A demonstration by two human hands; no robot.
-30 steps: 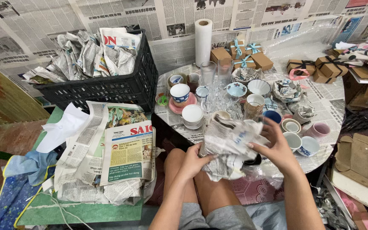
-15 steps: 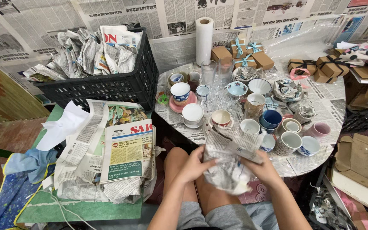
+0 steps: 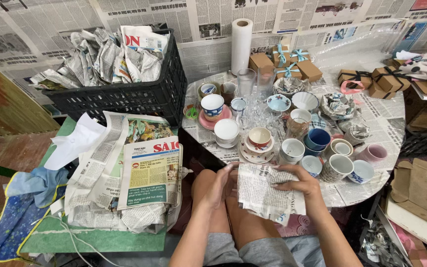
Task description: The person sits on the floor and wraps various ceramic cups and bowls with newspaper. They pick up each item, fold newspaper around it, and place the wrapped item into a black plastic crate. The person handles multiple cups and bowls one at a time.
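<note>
Above the person's bare knees, in the head view, both forearms reach forward and angle inward toward a crumpled newspaper sheet (image 3: 269,192) held over the lap, just in front of the round table (image 3: 386,123). At the sheet's left edge, the left hand (image 3: 218,184) has its fingers curled against the paper, with part of the grip hidden. On top of the sheet's upper right corner lies the right hand (image 3: 300,180), fingers bent and pressing down, grasping the paper. Cups (image 3: 292,148) crowd the table just beyond; a newspaper stack (image 3: 149,173) lies to the left.
</note>
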